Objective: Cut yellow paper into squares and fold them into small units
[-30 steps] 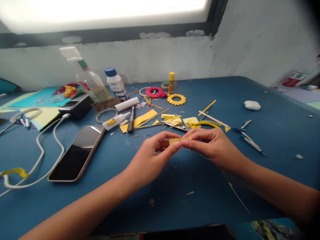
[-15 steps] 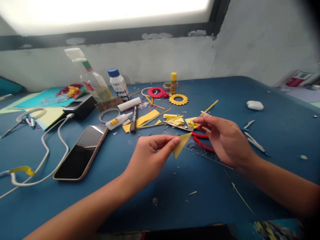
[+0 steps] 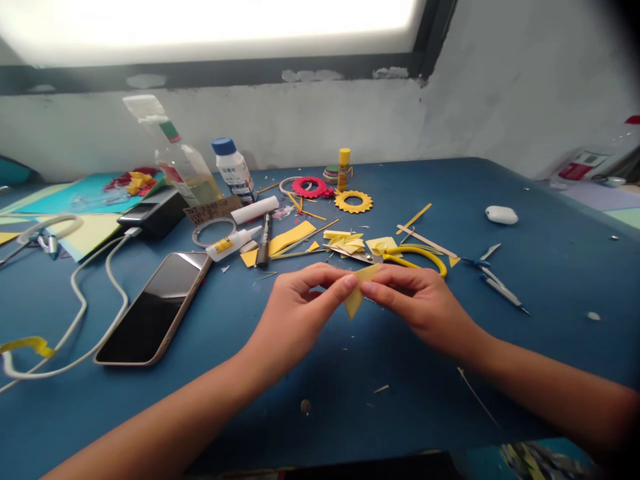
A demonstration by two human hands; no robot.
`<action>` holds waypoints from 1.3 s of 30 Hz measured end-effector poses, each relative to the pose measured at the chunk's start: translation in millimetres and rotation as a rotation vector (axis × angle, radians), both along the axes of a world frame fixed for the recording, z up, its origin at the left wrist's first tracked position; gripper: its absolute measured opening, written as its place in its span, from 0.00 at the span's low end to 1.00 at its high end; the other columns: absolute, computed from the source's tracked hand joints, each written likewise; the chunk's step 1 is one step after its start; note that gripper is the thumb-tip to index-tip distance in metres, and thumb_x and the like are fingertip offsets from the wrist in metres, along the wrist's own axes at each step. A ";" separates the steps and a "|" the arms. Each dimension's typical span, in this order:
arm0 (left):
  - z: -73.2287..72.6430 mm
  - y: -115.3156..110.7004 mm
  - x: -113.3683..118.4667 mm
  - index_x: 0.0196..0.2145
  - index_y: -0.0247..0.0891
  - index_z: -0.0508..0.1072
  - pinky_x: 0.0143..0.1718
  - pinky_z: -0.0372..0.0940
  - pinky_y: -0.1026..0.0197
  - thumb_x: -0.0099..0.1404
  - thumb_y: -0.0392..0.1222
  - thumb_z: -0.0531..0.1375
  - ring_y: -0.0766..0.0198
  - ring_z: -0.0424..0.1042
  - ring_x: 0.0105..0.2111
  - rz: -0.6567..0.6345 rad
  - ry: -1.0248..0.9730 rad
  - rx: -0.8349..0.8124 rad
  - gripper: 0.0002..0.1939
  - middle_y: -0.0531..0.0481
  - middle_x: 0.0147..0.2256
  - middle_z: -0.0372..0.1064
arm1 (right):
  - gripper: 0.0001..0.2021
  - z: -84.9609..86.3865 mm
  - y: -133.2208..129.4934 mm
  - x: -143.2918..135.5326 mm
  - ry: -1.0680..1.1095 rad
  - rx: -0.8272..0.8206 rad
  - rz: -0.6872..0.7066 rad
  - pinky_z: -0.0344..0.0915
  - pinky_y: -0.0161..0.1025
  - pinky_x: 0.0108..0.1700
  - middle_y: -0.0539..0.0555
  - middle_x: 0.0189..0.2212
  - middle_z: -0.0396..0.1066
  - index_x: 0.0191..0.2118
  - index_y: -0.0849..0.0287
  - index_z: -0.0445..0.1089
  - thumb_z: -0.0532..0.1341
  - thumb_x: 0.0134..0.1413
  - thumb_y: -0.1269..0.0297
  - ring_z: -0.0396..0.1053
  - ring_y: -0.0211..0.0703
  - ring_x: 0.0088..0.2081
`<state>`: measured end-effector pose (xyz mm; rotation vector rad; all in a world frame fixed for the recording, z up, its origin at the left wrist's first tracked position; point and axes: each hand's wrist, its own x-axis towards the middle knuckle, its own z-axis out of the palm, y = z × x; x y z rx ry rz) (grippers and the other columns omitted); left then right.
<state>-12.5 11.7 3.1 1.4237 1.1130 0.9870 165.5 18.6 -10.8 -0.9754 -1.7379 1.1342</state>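
Observation:
A small yellow paper triangle (image 3: 356, 303) is held up above the table between both hands, one corner pointing down. My left hand (image 3: 305, 307) pinches its left side between thumb and fingers. On the other side, my right hand (image 3: 420, 300) pinches the upper right part, thumb in front, so that corner is partly covered. Just beyond the hands lie yellow-handled scissors (image 3: 434, 255), their blades reaching under a pile of folded yellow paper pieces (image 3: 347, 243). A wooden stick (image 3: 427, 241) rests to the right of the pile.
A phone (image 3: 156, 307) and white cables lie on the left. Behind are a glue bottle (image 3: 231, 244), a black marker (image 3: 264, 241), a glue stick (image 3: 344, 171), a red paper ring (image 3: 309, 187) and a yellow one (image 3: 354, 201). A compass (image 3: 500, 283) and white earbud case (image 3: 501, 215) are on the right.
My right hand has come left and down from near the stick, and now grips the paper triangle's right side. The stick now lies on the table. My left hand keeps its pinch.

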 end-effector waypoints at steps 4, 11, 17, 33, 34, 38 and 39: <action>-1.3 2.3 0.3 0.33 0.36 0.78 0.29 0.60 0.65 0.57 0.46 0.65 0.64 0.67 0.29 -0.072 0.057 -0.049 0.10 0.51 0.28 0.71 | 0.08 -0.1 -2.2 -0.3 -0.114 -0.010 0.051 0.66 0.36 0.39 0.50 0.29 0.74 0.27 0.57 0.74 0.62 0.54 0.61 0.70 0.40 0.34; -1.8 0.8 3.4 0.22 0.36 0.78 0.25 0.59 0.68 0.56 0.39 0.66 0.70 0.64 0.24 0.097 -0.016 0.104 0.07 0.54 0.22 0.68 | 0.08 0.1 -5.5 -6.3 -0.105 -0.159 0.088 0.65 0.35 0.39 0.49 0.28 0.73 0.28 0.58 0.73 0.63 0.54 0.61 0.70 0.40 0.35; 6.1 26.4 -15.4 0.25 0.42 0.79 0.26 0.62 0.70 0.51 0.41 0.69 0.70 0.67 0.26 0.484 -0.362 0.162 0.03 0.54 0.25 0.72 | 0.07 -5.1 -11.9 -13.2 -0.176 -0.189 0.164 0.64 0.34 0.37 0.50 0.28 0.72 0.26 0.59 0.72 0.63 0.52 0.64 0.68 0.37 0.31; -3.0 10.5 -2.4 0.31 0.37 0.78 0.21 0.67 0.72 0.54 0.45 0.68 0.70 0.72 0.26 0.181 -0.320 -0.109 0.10 0.53 0.29 0.74 | 0.09 -6.4 -5.9 -8.7 0.013 -0.167 0.088 0.62 0.33 0.37 0.47 0.28 0.71 0.30 0.56 0.72 0.60 0.57 0.60 0.66 0.35 0.32; -2.0 10.7 -2.6 0.33 0.37 0.77 0.22 0.68 0.71 0.53 0.44 0.69 0.69 0.73 0.26 0.152 -0.316 -0.135 0.11 0.53 0.29 0.75 | 0.09 -6.8 -5.2 -8.0 0.031 -0.172 0.072 0.61 0.33 0.36 0.47 0.27 0.70 0.29 0.56 0.72 0.60 0.57 0.60 0.65 0.35 0.31; 3.5 9.4 -4.0 0.41 0.34 0.75 0.25 0.70 0.70 0.50 0.39 0.70 0.67 0.75 0.26 0.065 -0.272 -0.235 0.19 0.52 0.27 0.77 | 0.10 -10.3 -1.4 -4.9 0.133 -0.203 0.007 0.60 0.33 0.34 0.46 0.25 0.69 0.27 0.56 0.71 0.60 0.57 0.60 0.63 0.34 0.29; 4.5 8.7 -4.5 0.41 0.34 0.74 0.26 0.70 0.71 0.50 0.39 0.71 0.67 0.76 0.26 0.069 -0.271 -0.238 0.20 0.52 0.27 0.77 | 0.10 -11.3 -0.7 -4.4 0.161 -0.211 -0.002 0.60 0.33 0.34 0.46 0.25 0.69 0.27 0.56 0.71 0.60 0.57 0.60 0.63 0.34 0.29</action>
